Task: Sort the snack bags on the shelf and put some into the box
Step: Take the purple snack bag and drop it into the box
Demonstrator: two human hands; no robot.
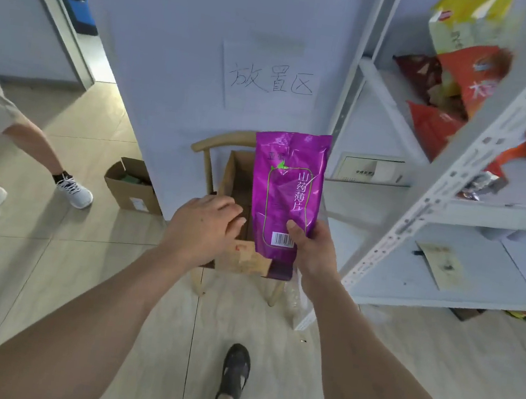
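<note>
purple snack bag [285, 195] upright over the open box [240, 179]
right hand [312, 249] pinches its lower edge; left hand [205, 222] loosely spread, empty. likely light, slick, crushable: hold the seam.

arms: 2, bare, no sleeves | footwear: dark strapped sandal [234, 376]

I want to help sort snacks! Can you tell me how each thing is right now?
purple bag: upright, held over the box
right hand: gripping the purple bag's lower edge
left hand: empty, resting at the box rim
box: open, on the chair
shelf: snack bags piled on top level
</note>
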